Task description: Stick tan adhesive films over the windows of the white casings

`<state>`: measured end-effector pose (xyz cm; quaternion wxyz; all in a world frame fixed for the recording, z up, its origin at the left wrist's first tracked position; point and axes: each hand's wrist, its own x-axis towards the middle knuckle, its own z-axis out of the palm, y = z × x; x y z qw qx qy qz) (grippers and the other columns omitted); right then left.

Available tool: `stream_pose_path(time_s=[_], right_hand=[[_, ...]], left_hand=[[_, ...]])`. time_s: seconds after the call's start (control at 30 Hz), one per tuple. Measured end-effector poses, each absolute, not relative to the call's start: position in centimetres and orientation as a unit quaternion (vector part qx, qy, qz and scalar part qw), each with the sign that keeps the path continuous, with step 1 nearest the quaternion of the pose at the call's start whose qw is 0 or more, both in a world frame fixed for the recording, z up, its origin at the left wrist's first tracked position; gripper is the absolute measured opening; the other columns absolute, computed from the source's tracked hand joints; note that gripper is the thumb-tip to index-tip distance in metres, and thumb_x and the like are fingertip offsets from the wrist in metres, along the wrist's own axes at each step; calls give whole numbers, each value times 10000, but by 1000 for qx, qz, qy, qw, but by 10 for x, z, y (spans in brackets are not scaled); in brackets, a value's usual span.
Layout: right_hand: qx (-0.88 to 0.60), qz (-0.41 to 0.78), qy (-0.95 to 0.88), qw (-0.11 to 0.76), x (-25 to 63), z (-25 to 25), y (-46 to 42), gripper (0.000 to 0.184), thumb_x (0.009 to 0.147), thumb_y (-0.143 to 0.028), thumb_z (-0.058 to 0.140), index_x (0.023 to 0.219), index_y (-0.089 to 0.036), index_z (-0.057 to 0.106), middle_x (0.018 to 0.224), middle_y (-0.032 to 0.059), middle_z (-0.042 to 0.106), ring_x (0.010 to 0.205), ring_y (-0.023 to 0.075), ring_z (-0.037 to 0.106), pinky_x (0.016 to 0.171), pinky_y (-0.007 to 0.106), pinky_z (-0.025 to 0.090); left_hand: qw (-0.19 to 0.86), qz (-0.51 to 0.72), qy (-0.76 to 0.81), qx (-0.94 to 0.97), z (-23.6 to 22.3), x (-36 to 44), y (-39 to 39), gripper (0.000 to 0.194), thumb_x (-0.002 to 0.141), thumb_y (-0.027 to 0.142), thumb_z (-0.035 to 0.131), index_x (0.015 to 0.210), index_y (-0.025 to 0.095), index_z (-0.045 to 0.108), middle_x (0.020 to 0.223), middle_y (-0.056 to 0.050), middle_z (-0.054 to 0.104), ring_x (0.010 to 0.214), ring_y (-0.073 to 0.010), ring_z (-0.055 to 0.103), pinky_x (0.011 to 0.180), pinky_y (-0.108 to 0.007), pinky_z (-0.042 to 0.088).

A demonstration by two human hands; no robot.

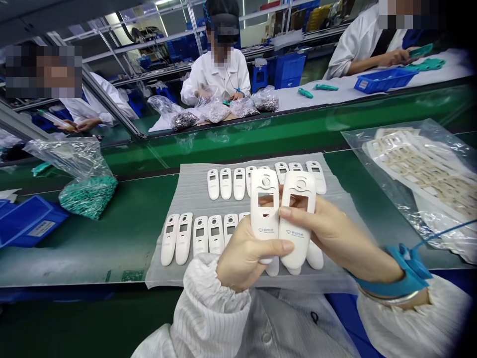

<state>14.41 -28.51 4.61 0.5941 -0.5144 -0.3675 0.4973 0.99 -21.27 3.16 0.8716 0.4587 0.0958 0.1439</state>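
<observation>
Two white plastic casings, each with a window cutout and an "ease" label, are held up side by side. My left hand (246, 251) is closed round the left casing (265, 219), its thumb reaching across to the right casing (298, 223). My right hand (335, 223) grips that right casing, thumb on its face below the window. Behind and below them, several similar white casings (200, 236) lie in two rows on a grey foam sheet (186, 191). My hands hide part of these rows.
On the right lies a clear bag of pale flat parts (421, 174). At left are a bag of green pieces (89, 196) and a blue bin (30, 223). Across the green bench, co-workers sit behind bags of small parts (216, 112) and a blue tray (383, 80).
</observation>
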Motion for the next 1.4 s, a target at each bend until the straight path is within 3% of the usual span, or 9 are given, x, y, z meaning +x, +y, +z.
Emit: stream_pose_path(time_s=[0.17, 0.33, 0.5, 0.63, 0.87, 1.07, 1.2, 1.3, 1.4], right_hand=[[-518, 515, -439, 523, 142, 36, -295, 512, 760, -383, 710, 1216, -221, 541, 954, 36, 695, 932, 234, 651, 825, 378, 538], [-515, 508, -493, 483, 141, 23, -300, 603, 736, -315, 740, 1285, -242, 503, 1289, 68, 571, 1207, 241, 512, 992, 390, 458], [-496, 512, -460, 530, 151, 30, -298, 688, 722, -320, 754, 1338, -315, 447, 1294, 36, 574, 1130, 241, 576, 944, 393, 499], [-514, 499, -410, 565, 156, 41, -292, 556, 751, -364, 723, 1268, -301, 528, 1111, 41, 678, 881, 248, 676, 718, 369, 568], [-508, 520, -343, 595, 151, 50, -281, 258, 714, -316, 764, 946, -230, 692, 1024, 35, 714, 944, 240, 668, 743, 307, 565], [-550, 500, -310, 593, 152, 47, -278, 253, 758, -404, 724, 892, -190, 704, 886, 51, 724, 790, 215, 679, 630, 279, 542], [-568, 470, -280, 615, 162, 48, -276, 239, 764, -414, 717, 916, -230, 705, 923, 37, 727, 798, 219, 681, 605, 283, 551], [-576, 466, -291, 605, 168, 49, -275, 256, 785, -432, 688, 977, -263, 699, 961, 44, 723, 873, 267, 676, 646, 348, 574], [-577, 467, -325, 586, 163, 48, -269, 251, 802, -446, 666, 988, -282, 701, 988, 36, 718, 952, 284, 661, 755, 388, 575]], left_hand=[[871, 177, 109, 445, 35, 6, -206, 252, 753, 97, 648, 1002, 92, 680, 763, -95, 706, 667, -204, 672, 535, -246, 483], [874, 227, 112, 414, 40, 7, -202, 439, 733, 15, 609, 1156, 132, 620, 1043, -96, 703, 949, -235, 667, 755, -292, 533], [862, 211, 115, 447, 39, 6, -203, 415, 744, 89, 626, 1159, 95, 619, 851, -102, 722, 666, -207, 675, 517, -248, 477], [861, 170, 95, 470, 38, 10, -208, 309, 749, 190, 648, 1036, 78, 666, 645, -70, 668, 493, -157, 587, 437, -230, 393], [888, 97, 132, 430, 35, 18, -212, 154, 617, 172, 727, 738, 105, 660, 633, -52, 634, 586, -144, 580, 559, -234, 453], [917, 74, 104, 377, 20, 19, -207, 322, 544, 52, 662, 858, 120, 665, 715, -43, 662, 606, -150, 598, 554, -237, 430], [917, 82, 73, 383, 14, 15, -204, 386, 599, 8, 643, 966, 124, 671, 945, -80, 690, 858, -183, 638, 748, -260, 454], [897, 92, 74, 426, 18, 6, -194, 374, 739, 88, 650, 1110, 132, 631, 1122, -109, 650, 1081, -233, 585, 950, -338, 410], [860, 106, 113, 487, 25, 1, -181, 351, 807, 243, 673, 1133, 124, 619, 1046, -111, 668, 1008, -222, 614, 947, -349, 421]])
